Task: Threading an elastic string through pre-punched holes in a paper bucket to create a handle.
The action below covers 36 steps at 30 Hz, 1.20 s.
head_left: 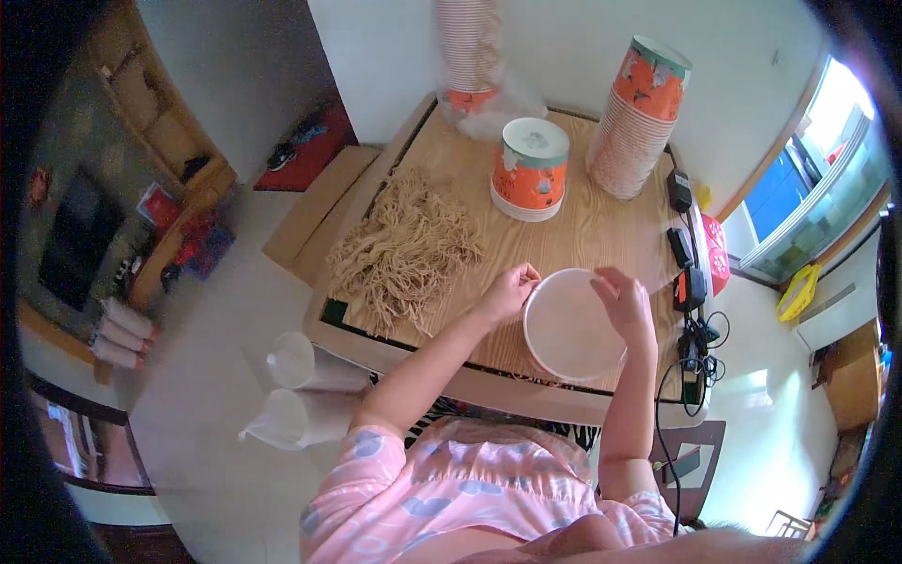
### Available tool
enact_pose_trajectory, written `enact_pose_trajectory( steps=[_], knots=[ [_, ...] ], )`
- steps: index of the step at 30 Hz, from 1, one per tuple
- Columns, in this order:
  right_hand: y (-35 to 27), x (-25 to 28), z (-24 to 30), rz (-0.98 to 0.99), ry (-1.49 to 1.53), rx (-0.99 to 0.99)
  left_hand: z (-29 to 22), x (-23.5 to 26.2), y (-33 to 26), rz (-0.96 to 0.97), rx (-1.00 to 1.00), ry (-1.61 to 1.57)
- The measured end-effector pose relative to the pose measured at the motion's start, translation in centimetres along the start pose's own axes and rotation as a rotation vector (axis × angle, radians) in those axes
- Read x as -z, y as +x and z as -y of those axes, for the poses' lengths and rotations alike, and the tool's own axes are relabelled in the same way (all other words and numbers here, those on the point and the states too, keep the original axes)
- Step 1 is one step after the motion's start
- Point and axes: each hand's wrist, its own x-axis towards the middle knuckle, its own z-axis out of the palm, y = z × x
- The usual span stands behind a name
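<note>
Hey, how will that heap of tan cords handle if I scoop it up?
The tan cords look floppy, since they curl and drape loosely. They'd probably snag on each other, as many strands cross. Being thin, they're likely fairly light for the heap's size.

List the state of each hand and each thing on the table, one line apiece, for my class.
White tub: uncovered, mouth up.
Left hand: fingers bent at tub's left rim; grip unclear.
Right hand: fingers bent at upper right rim; grip unclear.
Tan cords: loose, heaped.
Short orange tub stack: nested, upside down.
Tall right stack: nested, upside down.
Tall back stack: nested, partly in clear plastic.
Black cables: looped, tangled.
Black adapters: power unclear.
</note>
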Motion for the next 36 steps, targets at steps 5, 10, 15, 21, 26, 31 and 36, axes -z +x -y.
enact_pose_trajectory(
  steps=[5,10,15,21,26,31,36],
  knots=[
    [-0.4,0.0,-2.3,0.206,0.114,-0.255,-0.7,-0.2,-0.5,-0.026,-0.083,-0.084],
    [1.2,-0.8,-2.5,0.439,0.385,-0.269,-1.8,-1.0,-0.1,0.086,-0.070,-0.026],
    [2.4,-2.7,-3.1,0.768,0.836,-0.285,-1.3,-1.6,0.3,0.120,-0.072,-0.008],
    [1.6,-4.3,-2.3,0.719,0.854,-0.434,-1.6,-1.8,0.0,0.038,-0.049,0.024],
    [1.8,-4.4,-2.4,0.530,0.948,-0.400,-0.9,-1.5,0.0,0.004,-0.025,-0.040],
    [1.8,-5.0,-2.8,0.473,0.907,-0.340,-1.5,-1.4,0.0,0.237,0.065,-0.048],
    [2.0,-5.0,-2.6,0.373,0.803,-0.258,-2.0,-1.7,0.2,0.214,0.085,0.009]
  ],
)
